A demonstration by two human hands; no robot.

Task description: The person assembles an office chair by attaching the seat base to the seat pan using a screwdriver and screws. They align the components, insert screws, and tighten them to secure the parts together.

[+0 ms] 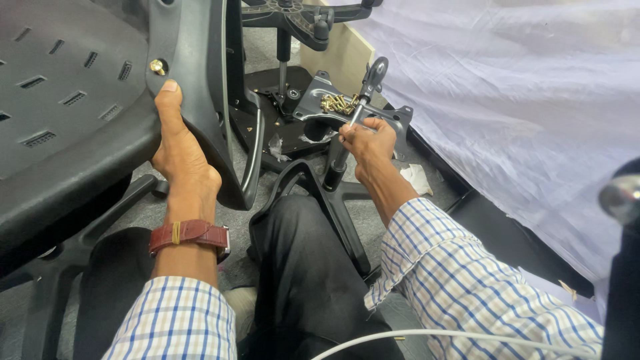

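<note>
The left hand [179,150] presses flat against the black plastic chair back [73,113], thumb stretched up toward a single brass bolt [158,66] set in the frame; its grip is spread, closing on nothing. A red-brown leather watch strap [190,235] circles that wrist.

The right hand [365,143] reaches to the grey metal seat plate [333,107] lying on the floor ahead, its fingertips pressed together beside a lever [369,90] with a black knob; whether they pinch the lever's shaft or a small screw cannot be told. The plate's hollow serves as a tray and holds a small heap of brass screws [339,103], too tangled to count.

Just below the plate stands a black gas cylinder [335,170] in the hub of a star-shaped chair base [333,200], which lies over the person's dark trouser leg [303,273]. A second star base with castors [300,17] shows at the far edge of the floor.

The floor [380,220] is grey carpet. A white plastic sheet [520,113] drapes over the right side, and a pale board [343,60] leans behind the plate. Both sleeves are blue-checked.
</note>
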